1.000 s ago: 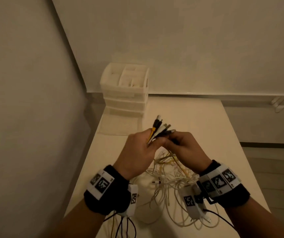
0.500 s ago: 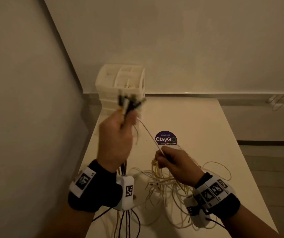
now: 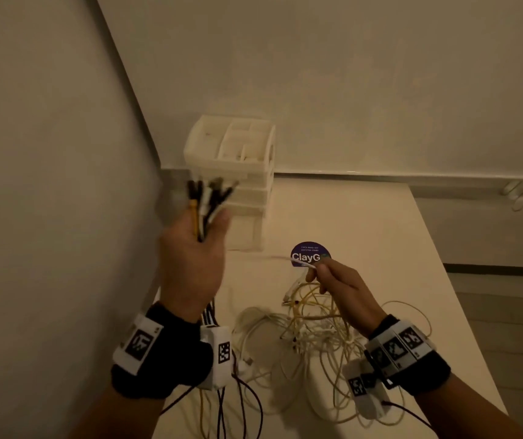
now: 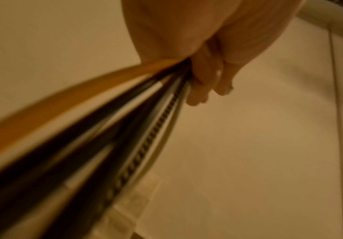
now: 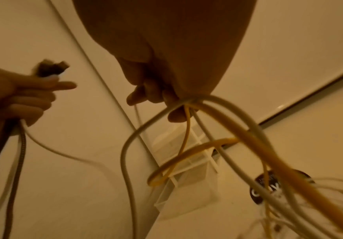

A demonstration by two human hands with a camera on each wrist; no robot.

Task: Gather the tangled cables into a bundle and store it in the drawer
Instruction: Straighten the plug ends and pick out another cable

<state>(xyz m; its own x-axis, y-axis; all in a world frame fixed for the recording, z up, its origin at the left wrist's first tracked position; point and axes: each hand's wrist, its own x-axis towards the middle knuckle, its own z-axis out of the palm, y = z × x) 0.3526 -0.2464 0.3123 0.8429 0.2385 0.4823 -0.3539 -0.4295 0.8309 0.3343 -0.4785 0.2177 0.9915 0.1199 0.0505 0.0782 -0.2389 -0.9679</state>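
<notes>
Nearest you, the loose tangle of white and yellow cables (image 3: 314, 337) lay on the pale table (image 3: 364, 217), well short of the white plastic drawer unit (image 3: 231, 163) at the far corner. Your right hand (image 3: 339, 289) was clenched on several white and yellow strands, pinching one thin white lead at its tip. Your left hand (image 3: 193, 251) gripped a fistful of black, white and yellow plug ends (image 3: 209, 194), raised above the table. These cables looked light, limp and prone to snagging, so I judged the gathered plug ends the best hold, with the slack looped in afterwards. Compared with half a second earlier, your left hand had swung out leftward, drawing the strands tauter, while your right had shifted toward the round purple sticker (image 3: 309, 255).
</notes>
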